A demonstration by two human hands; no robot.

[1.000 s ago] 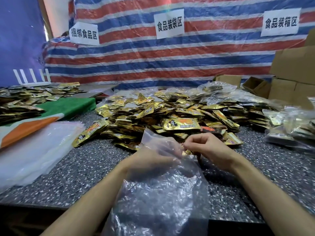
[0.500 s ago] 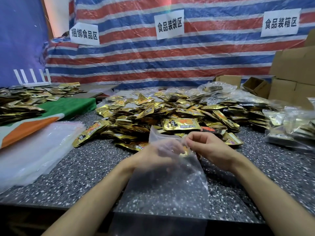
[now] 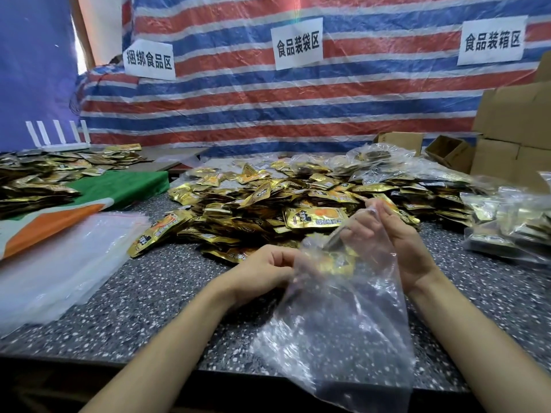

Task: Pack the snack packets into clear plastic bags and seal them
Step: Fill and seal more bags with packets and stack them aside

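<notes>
A clear plastic bag (image 3: 337, 329) hangs over the near table edge, its mouth pulled apart between my hands. My left hand (image 3: 265, 271) pinches the bag's left rim with curled fingers. My right hand (image 3: 399, 242) holds the right rim higher up, fingers raised and partly inside the film. A big heap of gold snack packets (image 3: 268, 210) lies just beyond the bag on the speckled table (image 3: 155, 296). One gold packet shows blurred through the bag's film near its mouth.
A stack of flat clear bags (image 3: 56, 263) lies at the left beside a green and orange cloth (image 3: 119, 189). More gold packets (image 3: 44, 180) sit far left. Filled clear bags (image 3: 507, 222) pile at the right, with cardboard boxes (image 3: 512, 132) behind.
The bag's mouth has been opened wider. My right hand rose and moved right with its rim, while my left hand stayed low at the left rim.
</notes>
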